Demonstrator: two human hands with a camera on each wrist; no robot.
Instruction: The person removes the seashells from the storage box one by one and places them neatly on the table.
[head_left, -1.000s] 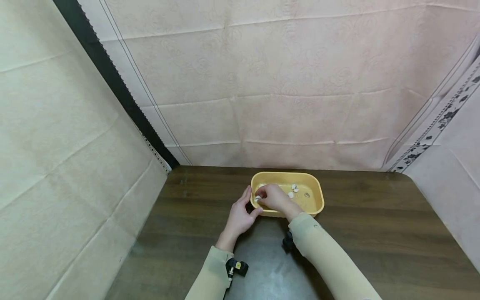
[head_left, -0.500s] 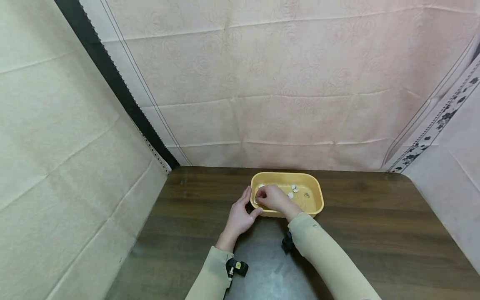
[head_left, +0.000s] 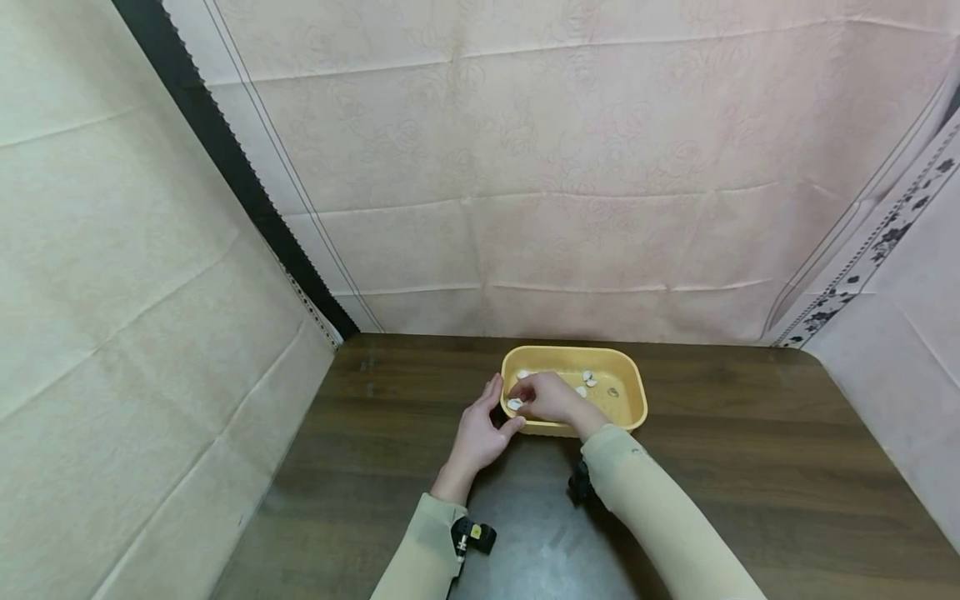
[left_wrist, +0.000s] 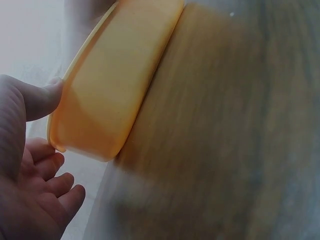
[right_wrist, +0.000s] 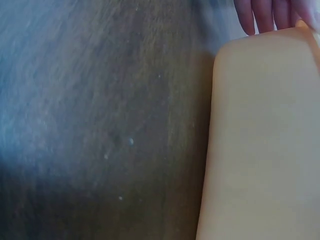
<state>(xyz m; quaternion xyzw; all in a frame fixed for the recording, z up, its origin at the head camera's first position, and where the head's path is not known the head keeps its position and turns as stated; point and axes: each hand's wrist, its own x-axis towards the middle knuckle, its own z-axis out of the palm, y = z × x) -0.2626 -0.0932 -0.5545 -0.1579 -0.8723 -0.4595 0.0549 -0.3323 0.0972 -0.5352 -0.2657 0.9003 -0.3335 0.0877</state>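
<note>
Yellow tub [head_left: 624, 367] sits flat on the brown surface [head_left: 735, 450], close to the back edge, long side facing us. Left hand [head_left: 480, 429] is at the tub's left end: we see thumb and fingers spread wide apart around the near-left corner, fingers along the left side, thumb on the near rim. Left wrist view agrees, thumb touching the rim and fingers by the tub's end, loosely bent.

Right hand [head_left: 553, 397] reaches inside the tub over its left part, fingers bent down, fingertips close together. White piece [head_left: 514, 404] is right at those fingertips, in the near-left corner; we can't tell if it is pinched. Other bits we see inside: small white bit [head_left: 522, 374] toward the far-left corner, white pair [head_left: 589, 378] near the middle, pale disc [head_left: 581, 391] partly behind the right hand, greyish bit [head_left: 613, 392] farther right.

Both sleeves are pale; we note a black wrist device [head_left: 480, 536] on the left one. Pale patterned cloth [head_left: 600, 150] hangs behind.
</note>
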